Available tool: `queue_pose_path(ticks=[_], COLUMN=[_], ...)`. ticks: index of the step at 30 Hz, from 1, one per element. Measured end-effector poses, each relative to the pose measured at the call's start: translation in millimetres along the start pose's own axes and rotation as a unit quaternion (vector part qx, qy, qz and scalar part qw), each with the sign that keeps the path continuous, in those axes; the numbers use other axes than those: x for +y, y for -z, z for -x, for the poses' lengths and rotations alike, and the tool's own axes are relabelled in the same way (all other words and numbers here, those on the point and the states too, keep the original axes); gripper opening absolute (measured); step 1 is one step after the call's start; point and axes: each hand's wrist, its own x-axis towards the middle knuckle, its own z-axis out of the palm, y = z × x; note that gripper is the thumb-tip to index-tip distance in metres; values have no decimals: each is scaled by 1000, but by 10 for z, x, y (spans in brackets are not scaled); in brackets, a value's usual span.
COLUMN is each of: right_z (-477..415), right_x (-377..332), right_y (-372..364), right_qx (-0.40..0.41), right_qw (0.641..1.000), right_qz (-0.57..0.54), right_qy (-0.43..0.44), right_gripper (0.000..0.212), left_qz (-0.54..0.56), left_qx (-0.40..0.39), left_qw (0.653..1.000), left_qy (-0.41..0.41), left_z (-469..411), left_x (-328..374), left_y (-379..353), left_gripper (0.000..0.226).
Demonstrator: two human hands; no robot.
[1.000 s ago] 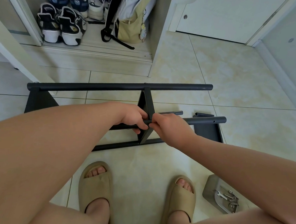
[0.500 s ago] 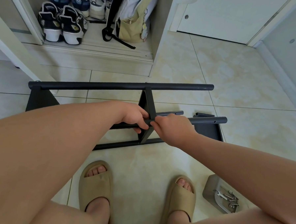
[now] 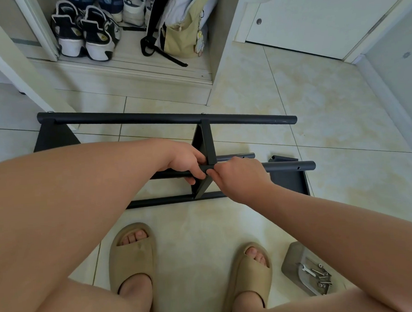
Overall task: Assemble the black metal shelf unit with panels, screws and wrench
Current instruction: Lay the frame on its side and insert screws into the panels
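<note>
Lying sideways, matte black shelf frame [image 3: 165,118], left hand [image 3: 183,159] gripping near tube [image 3: 289,167], right hand [image 3: 239,175] gripping it beside panel [image 3: 207,141].

Black frame [image 3: 167,118] lies on its side on the floor [image 3: 316,90], middle panel [image 3: 207,141] upright across it, loose panel [image 3: 288,181] flat nearby; wrench [image 3: 307,269] and screws [image 3: 323,279] in a tray [image 3: 291,258].

- Dark-and-white sneakers [image 3: 86,35] on cabinet ledge [image 3: 128,64].
- Beige bag [image 3: 182,35] beside them, black strap trailing.
- Tan slides [image 3: 133,252] on pale tile floor [image 3: 316,102].
- White door [image 3: 312,14], far right.

Cream tiled floor [image 3: 317,107], white door [image 3: 317,16]
</note>
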Motion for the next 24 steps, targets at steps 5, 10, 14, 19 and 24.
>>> queue_pose_path(ticks=[5,10,14,19,24], right_z=[41,24,-12,28,9], right_x=[45,15,-33,0,-14], right_y=[68,76,29,96,78], right_qx=[46,16,-18,28,19], right_qw=[994,997,1000,996,998], right_qz=[-91,-50,1,-81,-50], right_qy=[47,51,11,23,46], right_gripper=[17,18,37,14,17], left_qz=[-12,-10,0,-6,-11], left_qx=[6,5,7,6,7], left_qw=[1000,1000,1000,1000,1000], left_qy=[5,3,-3,2,7], left_z=[14,21,10,20,15], left_x=[5,18,4,8,10], left_y=[2,8,4,3,6], left_gripper=[31,28,32,28,31])
